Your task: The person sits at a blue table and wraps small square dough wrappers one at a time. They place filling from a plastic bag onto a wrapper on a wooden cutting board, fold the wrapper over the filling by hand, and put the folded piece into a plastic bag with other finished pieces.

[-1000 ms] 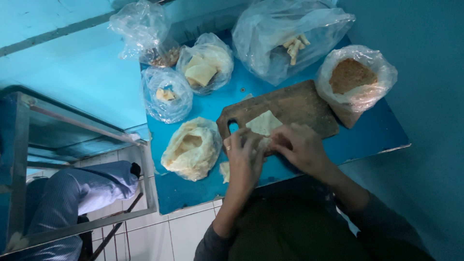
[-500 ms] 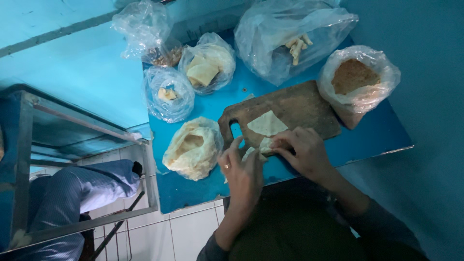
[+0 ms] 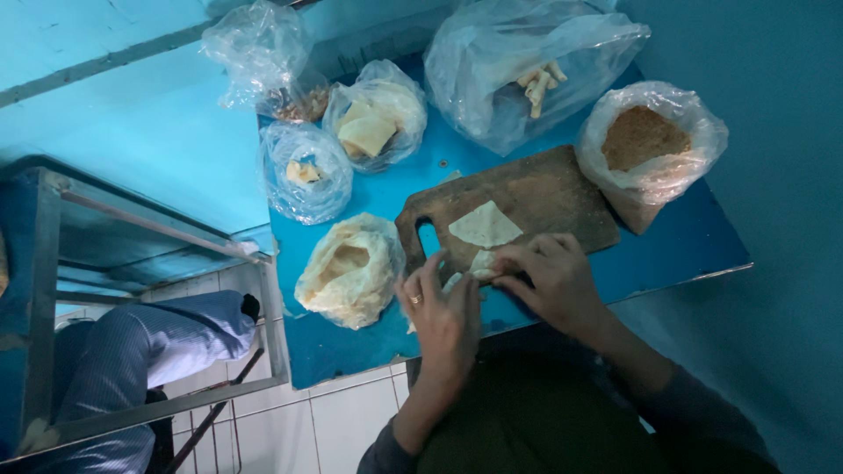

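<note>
A dark wooden cutting board (image 3: 536, 197) lies on a blue table (image 3: 694, 246). A pale triangular pastry sheet (image 3: 485, 226) rests flat on the board. At the board's near edge both hands work a small folded piece of pastry (image 3: 481, 263). My right hand (image 3: 553, 281) pinches it from the right. My left hand (image 3: 443, 312), wearing a ring, touches it from the left with fingers spread.
Several clear plastic bags stand around the board: brown crumbs (image 3: 645, 140) at right, rolled pieces (image 3: 537, 83) behind, pastry sheets (image 3: 369, 132), small scraps (image 3: 305, 173), and an open bag of pale wrappers (image 3: 347, 268) at left. Another person's blue-trousered leg (image 3: 167, 338) is beside a metal frame (image 3: 272, 316).
My left hand has shifted slightly right, closer to the folded pastry. My right hand keeps pinching it at the board's near edge.
</note>
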`<control>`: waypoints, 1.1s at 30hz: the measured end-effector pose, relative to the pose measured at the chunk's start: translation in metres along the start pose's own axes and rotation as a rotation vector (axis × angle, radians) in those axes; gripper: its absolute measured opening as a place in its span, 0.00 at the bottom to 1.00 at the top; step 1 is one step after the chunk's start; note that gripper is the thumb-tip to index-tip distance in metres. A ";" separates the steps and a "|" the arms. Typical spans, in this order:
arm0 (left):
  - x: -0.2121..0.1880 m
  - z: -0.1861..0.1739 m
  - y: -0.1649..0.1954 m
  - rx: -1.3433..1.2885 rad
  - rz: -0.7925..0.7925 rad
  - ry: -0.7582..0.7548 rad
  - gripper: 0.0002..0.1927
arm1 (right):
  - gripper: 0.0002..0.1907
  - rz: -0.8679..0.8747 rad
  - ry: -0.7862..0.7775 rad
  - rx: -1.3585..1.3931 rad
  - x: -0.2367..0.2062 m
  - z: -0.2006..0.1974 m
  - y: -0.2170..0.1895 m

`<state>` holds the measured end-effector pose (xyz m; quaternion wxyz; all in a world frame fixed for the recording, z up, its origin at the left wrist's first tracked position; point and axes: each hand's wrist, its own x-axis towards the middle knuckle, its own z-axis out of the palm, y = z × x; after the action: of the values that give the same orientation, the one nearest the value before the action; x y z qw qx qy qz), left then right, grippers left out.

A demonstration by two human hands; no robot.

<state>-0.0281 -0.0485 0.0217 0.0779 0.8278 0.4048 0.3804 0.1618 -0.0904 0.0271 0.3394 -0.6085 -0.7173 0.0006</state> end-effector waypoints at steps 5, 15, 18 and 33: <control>-0.002 0.002 0.002 -0.093 -0.007 0.010 0.09 | 0.14 -0.025 0.019 0.007 -0.003 0.002 0.003; 0.013 0.004 -0.002 -0.166 -0.044 -0.013 0.10 | 0.13 -0.005 -0.038 0.048 0.004 0.003 0.014; 0.010 0.000 -0.004 -0.155 0.030 -0.034 0.11 | 0.12 -0.011 -0.024 0.063 0.004 0.002 0.011; 0.036 0.008 -0.016 -0.164 0.018 -0.174 0.09 | 0.12 0.038 0.024 0.156 0.014 0.004 0.006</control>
<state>-0.0183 -0.0103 0.0299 0.1770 0.8521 0.3566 0.3399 0.1645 -0.0752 0.0285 0.3946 -0.5936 -0.6991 0.0557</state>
